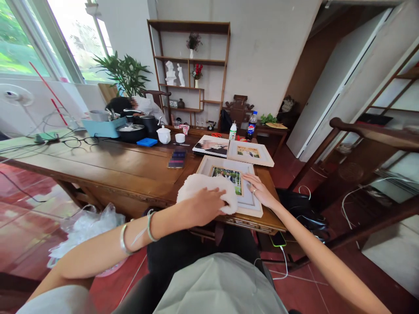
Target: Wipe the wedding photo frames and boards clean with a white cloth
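A white picture frame (225, 165) with a photo lies flat at the near right corner of the wooden table (131, 170). My left hand (204, 205) presses a fluffy white cloth (203, 185) onto the frame's left side, fingers curled on the cloth. My right hand (258, 189) lies flat with fingers spread on the frame's right edge. Bracelets circle my left wrist.
A second white frame (250, 152) and a loose photo print (211, 145) lie behind. A phone (177, 158), teaware, a blue tray, a glue bottle (232, 131) and a cola bottle (251, 125) stand farther back. A person sits at the far left end. Plastic bags lie on the floor.
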A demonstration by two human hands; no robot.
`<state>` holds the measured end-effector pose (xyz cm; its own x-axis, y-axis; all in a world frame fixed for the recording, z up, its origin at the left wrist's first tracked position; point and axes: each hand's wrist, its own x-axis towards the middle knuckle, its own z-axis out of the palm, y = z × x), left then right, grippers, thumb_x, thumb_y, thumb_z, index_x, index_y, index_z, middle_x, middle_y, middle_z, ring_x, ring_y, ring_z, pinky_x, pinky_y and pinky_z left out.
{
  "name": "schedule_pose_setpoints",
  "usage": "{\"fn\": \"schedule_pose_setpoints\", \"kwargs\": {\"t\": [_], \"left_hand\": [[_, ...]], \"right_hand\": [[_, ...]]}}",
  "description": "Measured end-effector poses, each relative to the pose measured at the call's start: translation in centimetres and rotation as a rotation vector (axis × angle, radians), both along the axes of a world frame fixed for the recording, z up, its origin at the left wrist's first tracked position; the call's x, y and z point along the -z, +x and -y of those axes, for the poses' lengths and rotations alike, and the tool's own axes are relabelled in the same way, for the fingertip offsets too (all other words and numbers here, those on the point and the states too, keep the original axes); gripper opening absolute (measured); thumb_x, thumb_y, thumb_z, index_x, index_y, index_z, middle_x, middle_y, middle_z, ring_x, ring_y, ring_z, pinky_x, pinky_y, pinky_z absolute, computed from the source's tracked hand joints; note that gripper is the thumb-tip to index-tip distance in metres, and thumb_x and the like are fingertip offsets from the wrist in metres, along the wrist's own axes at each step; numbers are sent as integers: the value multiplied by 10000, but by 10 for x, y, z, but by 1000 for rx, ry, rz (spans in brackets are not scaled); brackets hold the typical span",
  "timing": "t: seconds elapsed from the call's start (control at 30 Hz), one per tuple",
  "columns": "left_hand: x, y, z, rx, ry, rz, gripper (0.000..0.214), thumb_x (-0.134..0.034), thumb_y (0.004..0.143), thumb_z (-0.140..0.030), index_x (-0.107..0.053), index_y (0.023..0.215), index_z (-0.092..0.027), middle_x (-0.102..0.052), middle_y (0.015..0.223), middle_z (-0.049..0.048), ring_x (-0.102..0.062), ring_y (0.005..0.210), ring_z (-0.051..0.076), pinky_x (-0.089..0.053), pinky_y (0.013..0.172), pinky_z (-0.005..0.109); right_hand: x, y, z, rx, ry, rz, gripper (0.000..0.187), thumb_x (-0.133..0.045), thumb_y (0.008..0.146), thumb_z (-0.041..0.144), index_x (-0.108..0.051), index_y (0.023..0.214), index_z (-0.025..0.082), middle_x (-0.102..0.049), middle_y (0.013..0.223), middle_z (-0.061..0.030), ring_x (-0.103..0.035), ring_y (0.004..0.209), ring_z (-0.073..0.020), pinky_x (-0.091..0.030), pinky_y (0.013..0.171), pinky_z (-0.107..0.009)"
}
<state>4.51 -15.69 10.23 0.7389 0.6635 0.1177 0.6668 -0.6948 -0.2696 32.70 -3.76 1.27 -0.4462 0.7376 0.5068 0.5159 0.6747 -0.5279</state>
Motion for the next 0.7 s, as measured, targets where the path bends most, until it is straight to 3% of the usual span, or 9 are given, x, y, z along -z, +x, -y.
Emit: {"fn": "schedule_pose_setpoints", "kwargs": {"t": [0.07, 0.17, 0.33, 0.5, 0.6, 0.7], "left_hand": [[7, 3, 3, -14, 26, 32, 315, -491, 927, -449, -683, 1058, -236, -470, 1426, 84, -493, 1252, 271, -446, 939, 394], [17, 7, -13, -66, 46, 86, 384, -419, 950, -471, -651, 1145, -234, -418, 1461, 113, -417, 1315, 305, -416, 984, 479], [26, 3, -80, -214, 65, 70, 398, -412, 954, -456, -630, 1199, -230, -351, 1500, 117, -316, 1370, 355, -306, 1044, 597], [26, 2, -143, -170, 111, 92, 421, -377, 969, -433, -606, 1227, -191, -236, 1548, 124, -204, 1421, 323, -254, 1080, 596], [22, 5, -154, -150, 63, 47, 389, -361, 979, -370, -628, 1188, -180, -256, 1539, 129, -221, 1415, 324, -243, 1075, 617], [16, 9, -141, -134, -19, -22, 339, -378, 971, -282, -640, 1164, -184, -283, 1528, 129, -249, 1403, 333, -263, 1055, 636]], "right_hand": [[-1, 0, 1, -2, 5, -1, 473, -451, 823, 205, -581, 1274, 265, -536, 1369, -57, -383, 1329, -262, -246, 1136, -555], [-2, -1, 1, -6, -1, 2, 461, -464, 837, 232, -571, 1283, 272, -529, 1377, -56, -380, 1331, -270, -248, 1132, -563], [-2, 1, 1, -11, -18, 18, 466, -456, 844, 233, -559, 1298, 260, -515, 1392, -69, -376, 1336, -275, -241, 1133, -566], [-3, 2, 1, -25, -12, 25, 455, -462, 859, 265, -550, 1306, 266, -503, 1403, -64, -356, 1350, -268, -247, 1136, -553], [-3, 2, 1, -24, -12, 29, 446, -455, 872, 286, -553, 1305, 250, -508, 1394, -77, -354, 1353, -266, -244, 1141, -545], [-3, 2, 1, -13, -12, 30, 441, -450, 879, 301, -553, 1306, 250, -512, 1389, -79, -361, 1349, -266, -242, 1142, -546]]}}
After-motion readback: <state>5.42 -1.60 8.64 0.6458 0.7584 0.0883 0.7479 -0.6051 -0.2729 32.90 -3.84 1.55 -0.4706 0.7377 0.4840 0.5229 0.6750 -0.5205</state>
